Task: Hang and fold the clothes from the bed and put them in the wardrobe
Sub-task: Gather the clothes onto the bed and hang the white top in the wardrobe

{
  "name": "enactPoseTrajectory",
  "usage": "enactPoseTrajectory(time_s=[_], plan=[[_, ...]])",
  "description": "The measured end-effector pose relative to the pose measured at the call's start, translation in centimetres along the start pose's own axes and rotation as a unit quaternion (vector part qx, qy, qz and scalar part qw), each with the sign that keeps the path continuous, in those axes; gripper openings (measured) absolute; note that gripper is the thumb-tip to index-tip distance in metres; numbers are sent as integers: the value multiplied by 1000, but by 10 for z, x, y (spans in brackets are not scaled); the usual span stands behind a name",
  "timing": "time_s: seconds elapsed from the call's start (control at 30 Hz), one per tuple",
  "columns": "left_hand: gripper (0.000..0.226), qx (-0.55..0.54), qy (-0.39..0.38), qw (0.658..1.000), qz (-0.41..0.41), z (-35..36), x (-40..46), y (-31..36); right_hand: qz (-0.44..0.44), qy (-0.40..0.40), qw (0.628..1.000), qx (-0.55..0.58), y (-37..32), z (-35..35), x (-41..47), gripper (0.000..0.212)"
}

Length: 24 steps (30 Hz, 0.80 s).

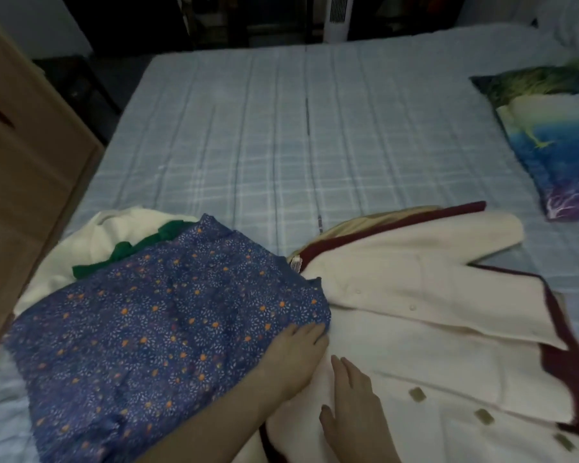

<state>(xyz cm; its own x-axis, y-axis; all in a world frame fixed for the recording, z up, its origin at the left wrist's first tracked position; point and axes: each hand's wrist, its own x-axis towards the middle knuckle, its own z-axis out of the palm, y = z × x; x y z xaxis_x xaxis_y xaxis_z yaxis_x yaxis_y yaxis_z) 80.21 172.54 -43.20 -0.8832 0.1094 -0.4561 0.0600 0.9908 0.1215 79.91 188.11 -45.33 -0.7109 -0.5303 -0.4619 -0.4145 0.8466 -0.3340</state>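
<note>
A blue floral garment (141,329) lies spread on the near left of the bed, over a green piece (127,252) and a white piece (107,232). To its right a cream jacket (415,295) with dark red trim lies flat, with square buttons near its front edge. My left hand (295,355) rests on the right edge of the blue garment, its fingertips at the fabric's border; whether they pinch it is unclear. My right hand (351,402) lies flat with straight fingers on the cream jacket.
The bed (281,145) has a light blue checked cover. A colourful pillow (555,145) lies at the right. A wooden wardrobe panel (24,168) stands at the left. A white tower fan (336,18) stands beyond the bed's far edge.
</note>
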Motion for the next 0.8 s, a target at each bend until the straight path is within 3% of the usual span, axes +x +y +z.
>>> enactPoseTrajectory(time_s=[0.13, 0.23, 0.4, 0.53, 0.67, 0.8], plan=[[58, 37, 28, 997, 57, 29, 32, -18, -14, 14, 999, 32, -7, 42, 10, 73], [64, 33, -19, 998, 51, 43, 44, -43, 7, -24, 999, 44, -12, 75, 15, 64], [75, 96, -33, 995, 7, 63, 43, -72, 47, 78, 996, -12, -33, 95, 32, 78], [68, 136, 11, 990, 14, 64, 26, -85, 87, 60, 994, -25, -45, 104, 41, 94], [64, 132, 19, 985, -112, 63, -8, -125, 148, 27, 988, -34, -60, 106, 42, 110], [58, 195, -47, 957, -210, 69, -47, -165, 163, 25, 984, -66, -69, 113, 41, 115]])
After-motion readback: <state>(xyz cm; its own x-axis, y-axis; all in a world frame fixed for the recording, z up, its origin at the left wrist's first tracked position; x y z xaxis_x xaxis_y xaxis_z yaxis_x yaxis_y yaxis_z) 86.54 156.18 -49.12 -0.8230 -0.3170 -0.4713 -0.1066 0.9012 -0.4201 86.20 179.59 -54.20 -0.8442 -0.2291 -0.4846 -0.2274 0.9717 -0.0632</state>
